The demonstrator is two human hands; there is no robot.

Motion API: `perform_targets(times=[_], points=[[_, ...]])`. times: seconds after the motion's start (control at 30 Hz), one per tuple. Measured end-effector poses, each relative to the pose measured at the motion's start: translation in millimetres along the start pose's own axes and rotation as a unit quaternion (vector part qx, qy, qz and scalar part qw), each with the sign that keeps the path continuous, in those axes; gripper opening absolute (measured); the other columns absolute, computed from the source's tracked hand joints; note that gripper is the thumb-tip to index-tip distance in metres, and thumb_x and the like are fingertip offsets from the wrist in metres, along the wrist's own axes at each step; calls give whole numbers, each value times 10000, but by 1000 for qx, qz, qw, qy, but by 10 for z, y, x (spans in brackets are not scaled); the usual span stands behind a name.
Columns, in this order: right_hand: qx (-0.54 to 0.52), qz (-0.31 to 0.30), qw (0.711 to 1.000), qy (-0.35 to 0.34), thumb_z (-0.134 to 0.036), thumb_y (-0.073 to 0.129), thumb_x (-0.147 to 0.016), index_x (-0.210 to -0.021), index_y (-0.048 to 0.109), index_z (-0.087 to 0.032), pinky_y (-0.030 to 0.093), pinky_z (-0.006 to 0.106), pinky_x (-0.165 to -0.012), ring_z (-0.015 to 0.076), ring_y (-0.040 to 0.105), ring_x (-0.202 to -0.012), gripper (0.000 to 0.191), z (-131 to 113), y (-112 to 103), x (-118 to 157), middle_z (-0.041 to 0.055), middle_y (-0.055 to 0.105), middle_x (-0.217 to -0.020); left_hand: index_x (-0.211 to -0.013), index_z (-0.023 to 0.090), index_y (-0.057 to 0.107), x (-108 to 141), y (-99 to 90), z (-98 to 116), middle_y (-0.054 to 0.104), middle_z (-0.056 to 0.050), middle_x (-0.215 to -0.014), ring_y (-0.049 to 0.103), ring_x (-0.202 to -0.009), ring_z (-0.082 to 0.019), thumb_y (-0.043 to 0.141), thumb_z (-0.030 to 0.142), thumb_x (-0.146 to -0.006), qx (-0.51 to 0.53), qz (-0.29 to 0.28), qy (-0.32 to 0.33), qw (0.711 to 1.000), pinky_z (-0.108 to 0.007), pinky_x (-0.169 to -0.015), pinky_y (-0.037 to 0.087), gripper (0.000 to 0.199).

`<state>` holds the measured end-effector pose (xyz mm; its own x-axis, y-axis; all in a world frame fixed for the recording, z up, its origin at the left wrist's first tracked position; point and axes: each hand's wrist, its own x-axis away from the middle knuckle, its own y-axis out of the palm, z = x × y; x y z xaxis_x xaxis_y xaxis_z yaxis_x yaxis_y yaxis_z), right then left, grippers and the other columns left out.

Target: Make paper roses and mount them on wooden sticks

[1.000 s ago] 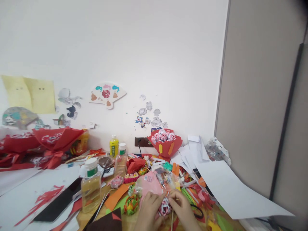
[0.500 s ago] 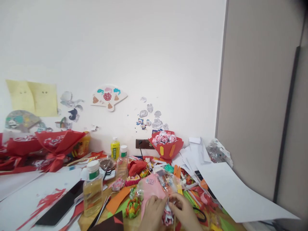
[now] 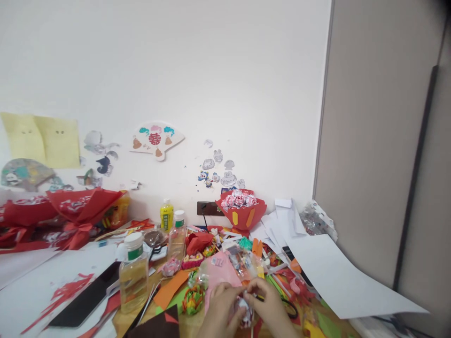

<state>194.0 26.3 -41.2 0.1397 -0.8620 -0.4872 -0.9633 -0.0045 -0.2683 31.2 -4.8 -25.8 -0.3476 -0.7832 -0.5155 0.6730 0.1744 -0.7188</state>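
Observation:
At the bottom centre, a small white and pink crumpled paper flower (image 3: pixel 246 313) on a thin stick is held between both hands. My left hand (image 3: pixel 221 307) pinches it from the left, thumb against its petals. From the right, my right hand (image 3: pixel 265 304) has its fingertips closed on the flower's upper edge. Behind my hands lies a pink sheet (image 3: pixel 219 270) with clear plastic packaging. Black-handled scissors (image 3: pixel 289 308) are just right of my right hand. An orange and green paper ball (image 3: pixel 193 300) sits left of my left hand.
Bottles (image 3: pixel 134 277) stand at centre left, beside a black tablet-like slab (image 3: pixel 86 298). Red-wrapped bouquets (image 3: pixel 82 206) are at the left, another bouquet (image 3: pixel 241 211) at the back. A large white sheet (image 3: pixel 352 281) spreads right. Coloured paper scraps surround my hands.
My left hand has shifted its fingers, with the thumb now in front of the flower. My right hand's fingertips have moved slightly on it. The view has shifted slightly.

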Motion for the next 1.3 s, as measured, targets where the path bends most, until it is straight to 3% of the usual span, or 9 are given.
perform_targets(times=[0.1,0.2,0.37,0.57,0.77,0.93,1.07,1.2,1.3], points=[[40,-11,999,-33,-237,626,-721,-675,611,-187,440,274,-670,181,586,-713,70,-111,-32,20,14,613,-717,-931,235,661,-11,-93,67,631,-42,-822,550,-811,-209,522,306,-852,17,30,-27,999,-319,-737,390,175],[64,-21,995,-78,-312,616,-774,-672,621,-194,425,265,-661,172,574,-708,156,-218,-60,29,12,608,-712,-834,215,659,-14,-107,77,633,-31,-795,550,-802,-200,578,285,-821,29,59,-9,998,-309,-735,391,108],[105,-21,981,-160,-413,555,-848,-691,624,-208,427,279,-669,168,563,-706,267,-312,-103,34,15,612,-699,-771,194,622,-9,-129,136,614,-29,-749,541,-757,-191,540,324,-849,22,74,20,997,-308,-714,396,172],[210,-54,938,-271,-238,422,-936,-818,630,-232,432,301,-721,168,546,-796,239,-475,-163,119,33,634,-829,-868,207,603,-3,-216,177,650,-44,-859,539,-861,-199,480,235,-881,20,85,104,991,-346,-809,390,126],[257,-57,917,-299,-179,396,-939,-856,628,-229,432,299,-697,171,535,-796,251,-534,-161,161,47,636,-857,-886,216,601,0,-262,172,671,-53,-910,530,-904,-213,480,178,-866,9,95,133,986,-369,-824,383,128],[169,-32,955,-244,-227,483,-895,-752,592,-210,424,294,-709,164,528,-754,181,-439,-119,118,25,603,-754,-834,199,616,-9,-298,199,645,-46,-822,546,-837,-200,495,205,-844,55,76,93,991,-337,-780,398,122],[35,-58,995,-68,-304,611,-785,-698,563,-195,418,256,-639,152,546,-686,147,-339,-79,72,-3,573,-692,-746,169,643,-57,-293,163,625,-42,-743,567,-756,-188,538,299,-813,135,27,-3,990,-301,-722,416,180],[-104,-121,985,68,-322,676,-674,-684,538,-175,385,221,-554,118,514,-583,202,-185,-33,45,-33,540,-627,-683,146,635,-103,-248,100,642,-18,-706,577,-730,-170,627,239,-666,245,-56,-144,957,-264,-718,426,95],[-109,-152,975,117,-267,689,-621,-665,535,-162,359,211,-543,100,485,-561,192,-65,-7,49,-41,534,-609,-635,129,616,-103,-169,31,587,15,-586,529,-581,-132,651,270,-607,268,-98,-192,939,-234,-574,404,148]])
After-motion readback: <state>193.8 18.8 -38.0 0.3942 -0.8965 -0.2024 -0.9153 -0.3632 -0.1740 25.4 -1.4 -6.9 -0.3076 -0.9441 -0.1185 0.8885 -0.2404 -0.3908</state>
